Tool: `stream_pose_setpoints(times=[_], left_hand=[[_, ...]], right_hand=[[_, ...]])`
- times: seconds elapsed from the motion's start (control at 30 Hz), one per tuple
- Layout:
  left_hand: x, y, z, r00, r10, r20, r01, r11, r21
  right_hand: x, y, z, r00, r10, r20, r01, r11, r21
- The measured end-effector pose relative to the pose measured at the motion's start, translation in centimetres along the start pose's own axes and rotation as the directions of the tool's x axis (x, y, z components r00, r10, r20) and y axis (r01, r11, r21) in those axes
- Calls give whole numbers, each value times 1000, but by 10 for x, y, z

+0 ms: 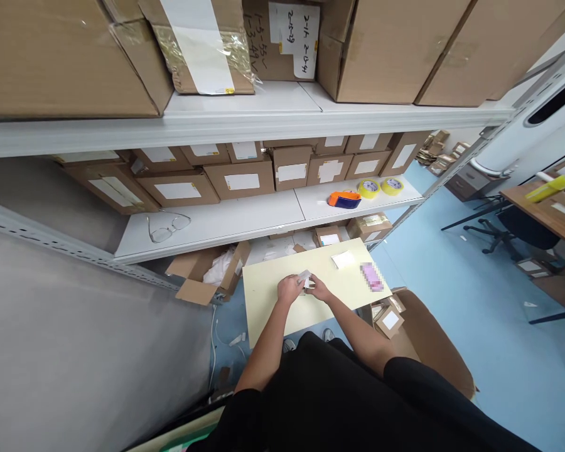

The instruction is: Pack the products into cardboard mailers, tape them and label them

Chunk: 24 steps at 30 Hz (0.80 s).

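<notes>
Above the pale yellow tabletop (268, 301), my left hand (289, 289) is closed on a small whitish, partly see-through packet (304, 275). My right hand (319, 289) meets it from the other side, its fingers curled at the packet's lower right edge. The packet's contents are too small to make out. Farther right on the tabletop lie a white stack of paper or labels (343, 260) and a pink, pixelated item (371, 277).
A shelf (245, 220) behind the table bears cardboard boxes (243, 181), glasses (162, 233), an orange-and-blue tape dispenser (344, 199) and yellow tape rolls (368, 188). Open cartons stand left (195, 282) and right (428, 333). A cable (213, 345) trails on the floor.
</notes>
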State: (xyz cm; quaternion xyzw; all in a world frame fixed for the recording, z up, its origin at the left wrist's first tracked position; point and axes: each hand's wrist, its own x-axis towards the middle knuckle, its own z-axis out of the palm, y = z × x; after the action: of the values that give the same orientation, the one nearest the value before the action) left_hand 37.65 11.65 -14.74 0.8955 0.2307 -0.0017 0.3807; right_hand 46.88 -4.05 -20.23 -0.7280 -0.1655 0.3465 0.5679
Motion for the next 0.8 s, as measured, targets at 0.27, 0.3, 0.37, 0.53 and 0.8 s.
stream_pose_setpoints(times=[0.27, 0.3, 0.37, 0.53, 0.8], left_hand=[[45, 9, -23, 966, -233, -108, 234, 972, -10], [45, 8, -21, 957, -254, -137, 253, 967, -28], [43, 4, -15, 953, -219, -210, 212, 976, -54], [33, -2, -1, 999, -38, -27, 35, 995, -89], [20, -15, 10, 984, -177, 1, 166, 922, -350]], right_hand=[[-4, -4, 7, 996, 48, -78, -57, 990, -129], [-4, -5, 8, 994, 45, -100, -60, 987, -148], [-6, -9, 10, 986, 38, -161, -71, 977, -203], [-6, -22, 17, 970, 9, -244, -110, 907, -405], [-5, -36, 27, 967, -52, -251, -78, 873, -482]])
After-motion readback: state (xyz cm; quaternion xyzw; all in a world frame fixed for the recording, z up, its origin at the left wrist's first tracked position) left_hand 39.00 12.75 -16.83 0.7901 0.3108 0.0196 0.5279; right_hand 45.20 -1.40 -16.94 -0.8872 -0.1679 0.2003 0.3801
